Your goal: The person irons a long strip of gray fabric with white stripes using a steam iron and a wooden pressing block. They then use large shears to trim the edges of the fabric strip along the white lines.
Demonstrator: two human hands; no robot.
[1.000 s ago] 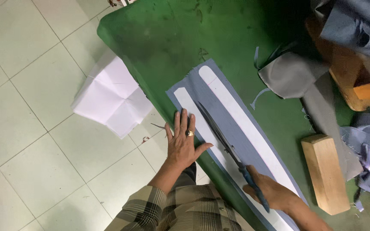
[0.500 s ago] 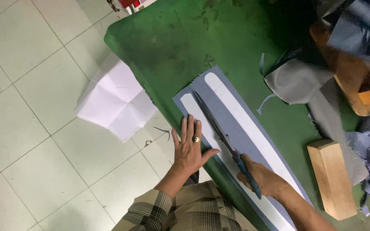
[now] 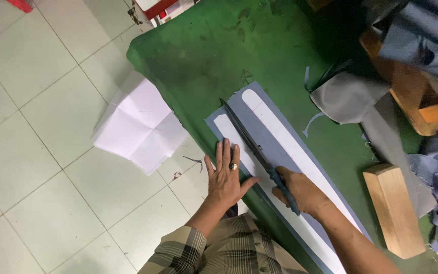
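1. The blue-grey fabric strip [image 3: 280, 152] lies flat on the green worktop [image 3: 204, 56], near its edge, with two long white pattern pieces [image 3: 300, 152] laid on top.
2. The fabric looks thin, limp and light, so it would likely slide or pucker unless pressed flat close to the cut line.
3. The left hand [image 3: 225, 177], fingers spread and palm down, rests on the near white piece at the strip's edge and grips nothing.
4. The right hand [image 3: 300, 192] is closed round the handles of long dark scissors [image 3: 252, 144], whose blades run along the strip between the two pattern pieces.
5. A wooden block [image 3: 394, 210] sits well apart to the right, and loose grey cloth [image 3: 351, 96] lies beyond the strip.
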